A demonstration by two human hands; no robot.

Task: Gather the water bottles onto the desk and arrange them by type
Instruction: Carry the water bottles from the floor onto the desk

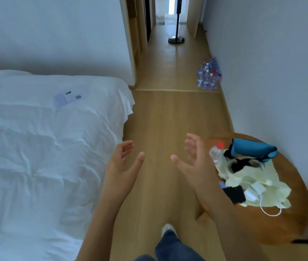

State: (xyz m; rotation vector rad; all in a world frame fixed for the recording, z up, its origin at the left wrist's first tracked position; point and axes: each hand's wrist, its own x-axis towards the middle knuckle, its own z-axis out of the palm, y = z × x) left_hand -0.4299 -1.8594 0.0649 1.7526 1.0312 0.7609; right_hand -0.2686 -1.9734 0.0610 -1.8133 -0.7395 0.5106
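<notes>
- Head view, hands: we hold both out in front over the floor, palms turned toward each other. Our left hand (120, 166) has its fingers spread and relaxed, holding nothing; our right hand (192, 159) is likewise spread, fingers loosely apart, nothing in it.
- Head view, the key relation: the shrink-wrapped cluster of clear plastic water bottles with blue labels (208, 74) stands on the floor far ahead and to our right, tight against the pale right-hand wall (271, 72) — well apart from both hands. The bottles stand upright, long axes vertical. Our right hand is on the nearer side; we judge a walk forward comes before any reach.
- Head view, nearer bottle: one clear plastic bottle with a red cap (217, 150) sits on the round brown wooden table (281, 223), just beside our right hand, on its right. It looks tilted, cap toward the far side, partly tucked among clutter; whether it leans on something we cannot tell.
- Head view, the table's load: a blue zip pouch (253, 148), a pale yellow cloth bag (251, 183), a white charger with cable (256, 189) and a black flat device (235, 194) crowd the top — little bare space for arranging.
- Head view, the room: light wooden plank floor (168, 119) running into a narrow corridor, a black floor-stand with round base (176, 39) at its far end; a bed with rumpled white sheets (45, 147) on our left.
</notes>
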